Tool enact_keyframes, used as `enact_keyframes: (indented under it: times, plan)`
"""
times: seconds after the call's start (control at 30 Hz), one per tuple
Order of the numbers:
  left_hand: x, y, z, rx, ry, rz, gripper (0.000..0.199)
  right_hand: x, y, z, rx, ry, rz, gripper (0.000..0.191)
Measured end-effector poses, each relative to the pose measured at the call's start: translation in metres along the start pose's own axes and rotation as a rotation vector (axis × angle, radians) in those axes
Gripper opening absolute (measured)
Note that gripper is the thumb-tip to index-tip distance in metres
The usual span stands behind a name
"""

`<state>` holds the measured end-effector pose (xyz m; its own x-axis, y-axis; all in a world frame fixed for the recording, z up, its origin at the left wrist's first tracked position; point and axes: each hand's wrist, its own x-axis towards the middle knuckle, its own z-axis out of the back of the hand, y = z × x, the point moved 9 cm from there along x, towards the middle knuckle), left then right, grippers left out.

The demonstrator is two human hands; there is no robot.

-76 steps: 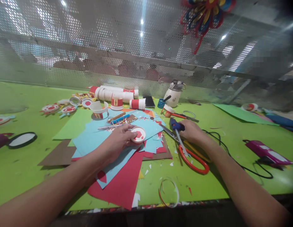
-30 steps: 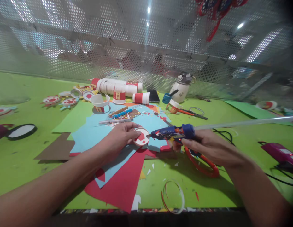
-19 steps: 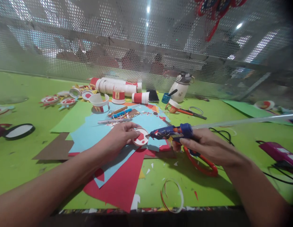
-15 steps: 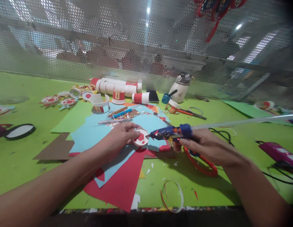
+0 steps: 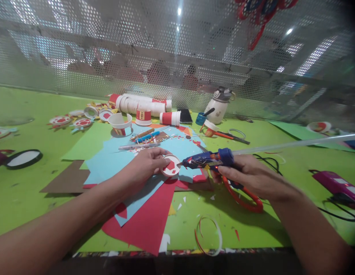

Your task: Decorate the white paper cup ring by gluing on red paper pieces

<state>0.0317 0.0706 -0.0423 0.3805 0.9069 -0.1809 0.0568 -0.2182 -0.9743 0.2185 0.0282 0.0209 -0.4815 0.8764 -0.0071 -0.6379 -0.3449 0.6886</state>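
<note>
Between the thumb and fingers of my left hand (image 5: 151, 162) is a round white paper cup base (image 5: 175, 170) with red paper pieces on its face. My right hand (image 5: 246, 173) is wrapped round a blue hot glue gun (image 5: 200, 159), whose small red light is lit. Its nozzle points left and meets the right side of the disc's face; whether it touches I cannot tell. A long clear glue stick (image 5: 292, 144) runs out of the gun's back to the right. Orange-handled scissors (image 5: 256, 206) lie under my right hand, their blades hidden.
Light blue paper (image 5: 105, 162) and red paper (image 5: 145, 225) lie beneath my hands. Behind them are pens (image 5: 148, 136), paper cups (image 5: 170, 118) and a white bottle (image 5: 217, 107). Finished paper turtles (image 5: 82, 123) sit at the back left. A purple power strip (image 5: 336, 185) is on the right.
Almost nothing differs. Both hands hold the same things in the same places, and the glue stick's far end has tipped slightly upward.
</note>
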Motion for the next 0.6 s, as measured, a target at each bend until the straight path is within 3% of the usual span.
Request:
enact_keyframes:
  times: [0.6]
  plan:
    - [-0.0011, -0.0004, 0.0004, -0.001, -0.015, 0.007, 0.023, -0.0015, 0.0013, -0.0005, 0.001, -0.008, -0.006, 0.041]
